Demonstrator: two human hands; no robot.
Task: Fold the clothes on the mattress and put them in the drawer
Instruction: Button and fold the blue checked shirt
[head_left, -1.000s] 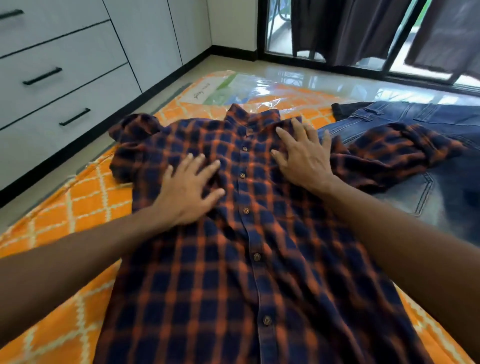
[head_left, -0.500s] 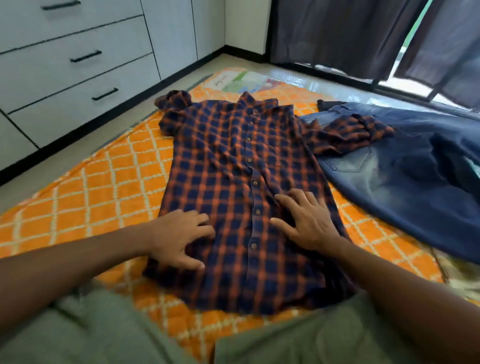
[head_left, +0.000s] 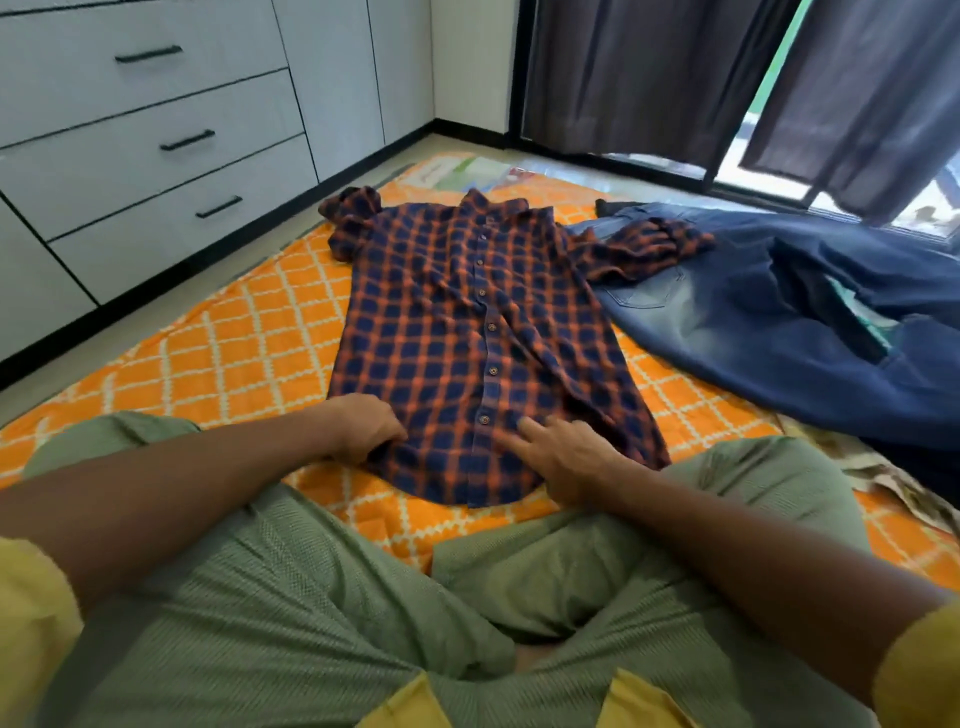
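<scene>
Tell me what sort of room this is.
Probably a bedroom: a floor mattress with an orange cover, built-in white drawers along the wall, and dark curtains over a glass door.

Single head cam, wide-angle, looking forward and down over the wearer's lap onto the mattress (head_left: 218, 358). Close range: forearms fill the lower frame, drawers (head_left: 156, 140) upper left, curtains (head_left: 649, 73) at the top.
</scene>
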